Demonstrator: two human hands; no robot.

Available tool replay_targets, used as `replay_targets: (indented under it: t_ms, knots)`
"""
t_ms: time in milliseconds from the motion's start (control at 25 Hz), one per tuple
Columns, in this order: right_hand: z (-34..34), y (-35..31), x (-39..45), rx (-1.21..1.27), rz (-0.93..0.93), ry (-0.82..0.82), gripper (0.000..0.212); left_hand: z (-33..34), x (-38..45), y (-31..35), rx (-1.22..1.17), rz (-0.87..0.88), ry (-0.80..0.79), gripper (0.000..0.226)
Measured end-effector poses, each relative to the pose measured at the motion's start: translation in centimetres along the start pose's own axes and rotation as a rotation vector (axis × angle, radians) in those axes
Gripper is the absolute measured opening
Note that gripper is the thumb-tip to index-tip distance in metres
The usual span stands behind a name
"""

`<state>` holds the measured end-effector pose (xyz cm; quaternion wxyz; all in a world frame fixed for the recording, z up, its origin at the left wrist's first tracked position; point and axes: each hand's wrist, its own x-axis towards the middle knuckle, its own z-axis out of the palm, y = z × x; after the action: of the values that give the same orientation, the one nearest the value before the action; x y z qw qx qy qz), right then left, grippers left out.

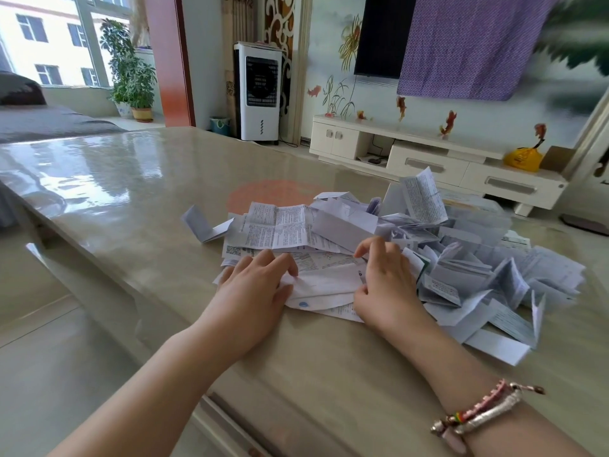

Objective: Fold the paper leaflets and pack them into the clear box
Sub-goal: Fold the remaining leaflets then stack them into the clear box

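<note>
Both hands work one white printed paper leaflet (324, 285) at the near edge of the loose pile of creased leaflets (461, 258). Left hand (260, 285) and right hand (384, 278) pinch its ends, likely to line up a fold. Transparent plastic box (474, 206) sits behind the pile, barely discernible.

Home living room; television (384, 34), houseplants (130, 70)

Thin, creased, matt printed paper leaflets (412, 255) lie on a glossy, smooth, mirror-like beige surface (138, 192).
</note>
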<state>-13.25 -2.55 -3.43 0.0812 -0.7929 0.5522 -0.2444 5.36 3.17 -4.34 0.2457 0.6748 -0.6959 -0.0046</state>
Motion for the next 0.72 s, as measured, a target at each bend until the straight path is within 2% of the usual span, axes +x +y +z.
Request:
replay_targets:
  t_ms: [120, 200, 320, 440, 600, 720]
  knots:
    - [-0.1, 0.0, -0.1, 0.011, -0.091, 0.009, 0.047, -0.3, -0.4, -0.1, 0.036, 0.025, -0.03, 0.037]
    - [-0.5, 0.0, -0.3, 0.081, -0.216, -0.011, 0.036, -0.4, -0.7, -0.1, 0.071, 0.049, -0.04, 0.048]
    - [-1.3, 0.4, -0.6, 0.096, -0.37, -0.117, 0.023, -0.8, -0.9, -0.3, 0.101, 0.094, -0.063, 0.053]
    - [-1.7, 1.0, -0.4, 0.046, -0.409, -0.178, 0.026, -1.0, -0.5, -0.4, 0.012, 0.055, -0.036, 0.04]
    - [-1.7, 0.8, 0.0, -0.07, -0.459, -0.131, 0.036, -1.0, 0.2, 0.2, -0.088, -0.027, 0.035, 0.008]
    - [-1.7, 0.5, -0.2, -0.162, -0.462, -0.081, 0.04, -1.1, 0.5, 1.4, -0.105, -0.023, 0.053, 0.006]
